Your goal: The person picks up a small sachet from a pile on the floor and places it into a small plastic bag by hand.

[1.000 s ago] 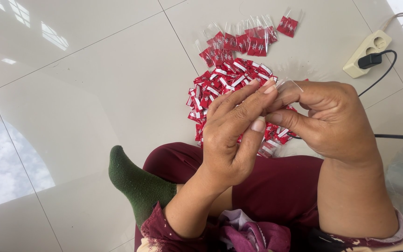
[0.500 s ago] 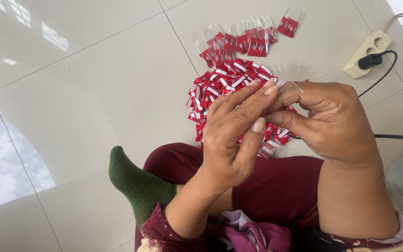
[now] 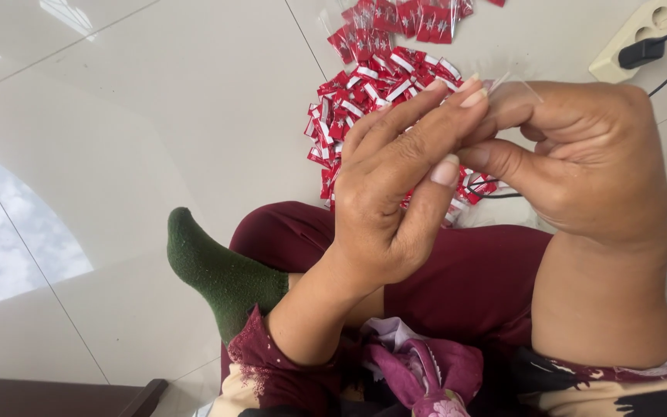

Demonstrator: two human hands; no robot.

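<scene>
My left hand (image 3: 395,177) and my right hand (image 3: 580,150) meet in front of me, fingertips together. Between them they pinch a small clear plastic bag (image 3: 515,85), thin and nearly see-through; its contents cannot be made out. Just beyond my hands a pile of small red-and-white sachets (image 3: 364,100) lies on the white tiled floor (image 3: 156,116), partly hidden by my fingers. Farther off, a row of clear bags filled with red sachets (image 3: 403,19) lies near the top edge.
I sit on the floor with maroon trousers (image 3: 465,278) and a dark green sock (image 3: 218,270) stretched to the left. A cream power strip (image 3: 638,35) with a black plug (image 3: 642,52) and cable lies at the top right. A dark edge shows at the bottom left.
Both hands stay pressed together on the clear bag. The view has shifted slightly, so the filled bags sit closer to the top edge; the fingers have hardly moved.
</scene>
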